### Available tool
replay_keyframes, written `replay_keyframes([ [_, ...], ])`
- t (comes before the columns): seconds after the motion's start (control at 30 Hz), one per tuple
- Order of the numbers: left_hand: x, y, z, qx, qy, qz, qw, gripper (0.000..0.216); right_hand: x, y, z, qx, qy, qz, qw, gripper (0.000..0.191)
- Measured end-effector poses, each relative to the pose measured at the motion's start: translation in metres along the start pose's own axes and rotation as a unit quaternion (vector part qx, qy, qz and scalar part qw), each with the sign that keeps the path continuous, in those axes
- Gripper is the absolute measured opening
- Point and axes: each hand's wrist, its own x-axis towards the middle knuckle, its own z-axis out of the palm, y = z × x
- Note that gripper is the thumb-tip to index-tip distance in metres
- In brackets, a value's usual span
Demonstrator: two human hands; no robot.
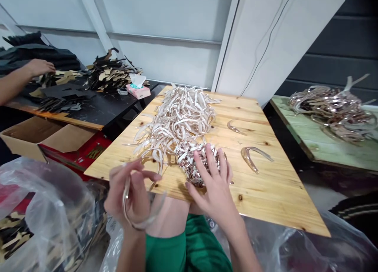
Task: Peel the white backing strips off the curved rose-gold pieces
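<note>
My left hand [130, 197], off the table's front left edge, pinches a curved shiny strip [126, 203] that loops down below the fingers. With fingers spread, my right hand [214, 181] rests on a heap of small shiny pink-and-white scraps [191, 161]. Just behind that heap lies a big pile of curved, rose-gold and whitish strips [183, 114]. A bent strip [251, 159] lies by itself to the right of my right hand, and a smaller curved strip [234, 127] is farther back.
The wooden table [277, 197] has more strips [336, 110] on a greenish board to its right. On the left, another person's hand [41, 67] is over a black table with dark cut pieces [109, 75] and a tissue box [138, 88]. Plastic bags and a cardboard box [67, 138] stand below.
</note>
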Motion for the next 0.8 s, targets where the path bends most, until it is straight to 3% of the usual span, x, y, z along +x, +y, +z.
replay_keyframes([
  [0.07,0.042,-0.021,0.007,0.027,-0.042,0.065,0.997,0.033,-0.006,0.006,-0.013,0.061,-0.024,-0.019,0.998,0.078],
  [0.23,0.142,-0.093,0.054,0.073,-0.205,0.090,0.972,0.062,-0.020,0.028,-0.045,0.257,-0.012,-0.051,0.965,0.060],
  [0.33,0.162,-0.116,0.089,0.118,-0.289,0.092,0.945,0.065,-0.022,0.032,-0.040,0.202,0.013,-0.031,0.979,0.066],
  [0.4,0.164,-0.118,0.105,0.153,-0.340,0.100,0.922,0.061,-0.022,0.031,-0.031,0.155,0.050,-0.027,0.986,0.075],
  [0.47,0.165,-0.117,0.114,0.175,-0.366,0.101,0.908,0.058,-0.021,0.032,-0.029,0.175,0.097,-0.006,0.980,0.073],
  [0.57,0.167,-0.114,0.116,0.189,-0.336,0.102,0.917,0.054,-0.020,0.050,-0.047,0.254,0.222,0.090,0.937,0.052],
  [0.63,0.168,-0.111,0.111,0.196,-0.293,0.105,0.930,0.051,-0.017,0.079,-0.068,0.221,0.319,0.161,0.908,0.051],
  [0.7,0.164,-0.103,0.104,0.196,-0.248,0.109,0.943,0.048,-0.013,0.119,-0.089,0.070,0.288,0.212,0.931,0.053],
  [0.8,0.145,-0.074,0.089,0.183,-0.188,0.114,0.958,0.039,-0.004,0.183,-0.111,-0.014,0.214,0.247,0.945,0.047],
])
